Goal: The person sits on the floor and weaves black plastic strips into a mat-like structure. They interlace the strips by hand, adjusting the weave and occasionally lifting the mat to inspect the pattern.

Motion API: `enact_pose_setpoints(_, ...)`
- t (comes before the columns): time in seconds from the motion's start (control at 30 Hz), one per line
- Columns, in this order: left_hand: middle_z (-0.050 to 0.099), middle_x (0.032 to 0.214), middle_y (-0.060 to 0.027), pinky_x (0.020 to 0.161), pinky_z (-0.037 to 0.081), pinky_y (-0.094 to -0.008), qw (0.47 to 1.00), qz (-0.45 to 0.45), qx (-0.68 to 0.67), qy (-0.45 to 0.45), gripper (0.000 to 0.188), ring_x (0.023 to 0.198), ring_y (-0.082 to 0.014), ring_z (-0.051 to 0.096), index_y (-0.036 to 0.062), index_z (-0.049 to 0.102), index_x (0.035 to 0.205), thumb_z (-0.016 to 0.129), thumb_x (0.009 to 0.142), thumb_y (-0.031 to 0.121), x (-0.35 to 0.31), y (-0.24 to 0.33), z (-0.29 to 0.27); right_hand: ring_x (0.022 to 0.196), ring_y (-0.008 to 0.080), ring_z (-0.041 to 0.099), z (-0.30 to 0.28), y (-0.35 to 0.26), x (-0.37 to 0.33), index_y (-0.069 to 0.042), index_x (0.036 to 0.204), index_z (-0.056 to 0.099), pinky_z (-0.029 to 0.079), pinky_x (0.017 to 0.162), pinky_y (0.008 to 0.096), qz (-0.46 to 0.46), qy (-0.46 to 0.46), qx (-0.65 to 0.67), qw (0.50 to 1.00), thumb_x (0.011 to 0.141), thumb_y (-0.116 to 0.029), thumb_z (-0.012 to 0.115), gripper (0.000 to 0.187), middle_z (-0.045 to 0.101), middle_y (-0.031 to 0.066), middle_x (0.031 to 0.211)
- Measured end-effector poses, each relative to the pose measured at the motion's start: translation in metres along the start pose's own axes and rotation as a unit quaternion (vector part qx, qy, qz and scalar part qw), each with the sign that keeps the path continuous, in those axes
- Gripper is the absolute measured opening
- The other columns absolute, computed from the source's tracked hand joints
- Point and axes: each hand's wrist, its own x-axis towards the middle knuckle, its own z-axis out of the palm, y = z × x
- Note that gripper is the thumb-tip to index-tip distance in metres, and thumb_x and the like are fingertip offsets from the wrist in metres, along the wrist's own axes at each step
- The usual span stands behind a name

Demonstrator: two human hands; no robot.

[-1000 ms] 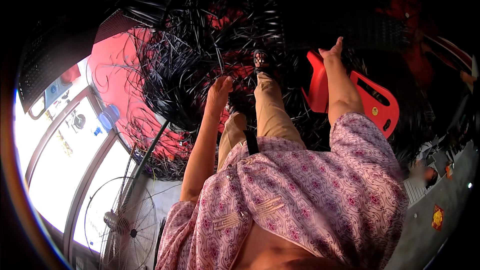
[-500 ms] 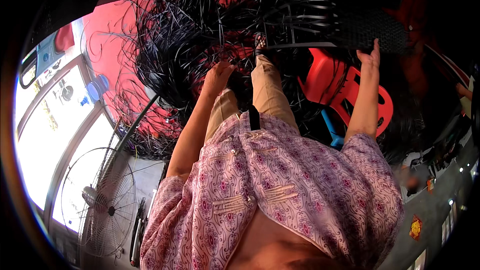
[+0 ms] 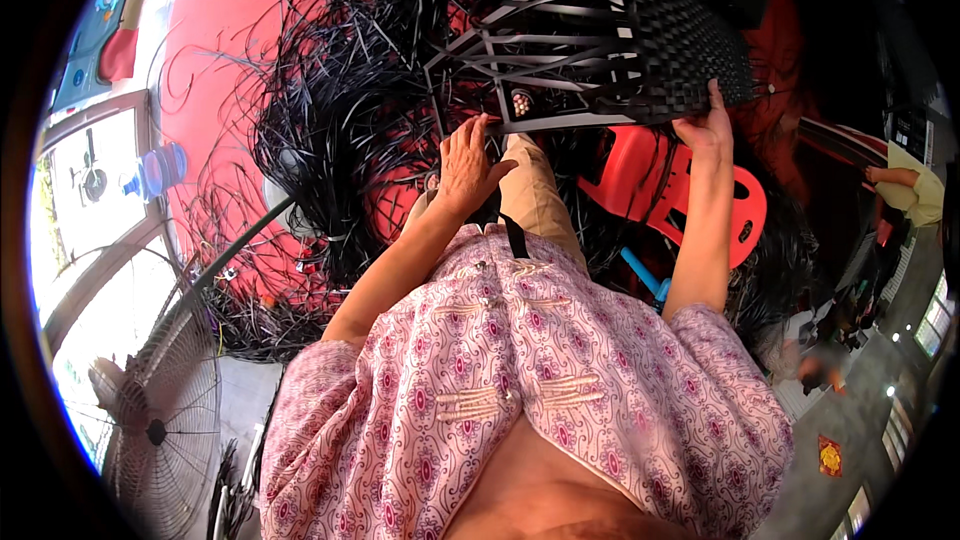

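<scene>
A black frame, partly woven with flat black strips, spans the far side in front of me; its dense woven part point(image 3: 690, 50) is at the right, and loose strips point(image 3: 560, 40) cross the unfinished left part. My right hand point(image 3: 708, 130) grips the near edge of the weave, thumb up and the other fingers partly hidden. My left hand point(image 3: 467, 170) is by the frame's near left bar, its fingers stretched out and thumb apart. Its fingertips meet or nearly meet the bar; contact is hard to make out.
Tangled black strips point(image 3: 325, 130) cover much of the red floor point(image 3: 215, 40) at the left. A red plastic chair point(image 3: 640, 180) stands beside my right forearm, with a blue object point(image 3: 645, 273) below it. A standing fan point(image 3: 155, 430) is near left. Another person's arm point(image 3: 890, 177) shows far right.
The woven frame has come closer and shows more of its left part. My left hand has moved right, its fingers now spread out. My right hand has shifted slightly left and nearer.
</scene>
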Motion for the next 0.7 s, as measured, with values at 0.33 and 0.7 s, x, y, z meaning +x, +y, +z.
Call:
enact_pose_setpoints(0.33, 0.056, 0.103, -0.0156, 0.084, 0.043, -0.041, 0.996, -0.065, 0.059, -0.015, 0.038, 0.099, -0.0343, 0.052, 0.0019, 0.056, 0.107, 0.068, 0.081, 0.027, -0.172, -0.092, -0.03, 0.104, 0.0266, 0.062, -0.007, 0.177, -0.069, -0.006, 0.106, 0.064, 0.049, 0.093, 0.0458, 0.076, 0.003, -0.137, 0.988, 0.081, -0.016, 0.073, 0.028, 0.067, 0.0073, 0.109)
enact_pose_setpoints(0.7, 0.06, 0.085, -0.0146, 0.07, 0.048, -0.0412, 0.996, -0.078, -0.012, 0.03, 0.023, 0.083, -0.0355, 0.06, 0.0038, 0.06, 0.093, 0.066, 0.082, 0.023, -0.324, -0.042, 0.01, 0.093, 0.0268, 0.064, -0.067, 0.242, -0.071, -0.007, 0.097, 0.064, 0.051, 0.09, 0.0463, 0.153, -0.019, -0.218, 0.964, 0.079, -0.02, 0.076, 0.025, 0.068, 0.0065, 0.098)
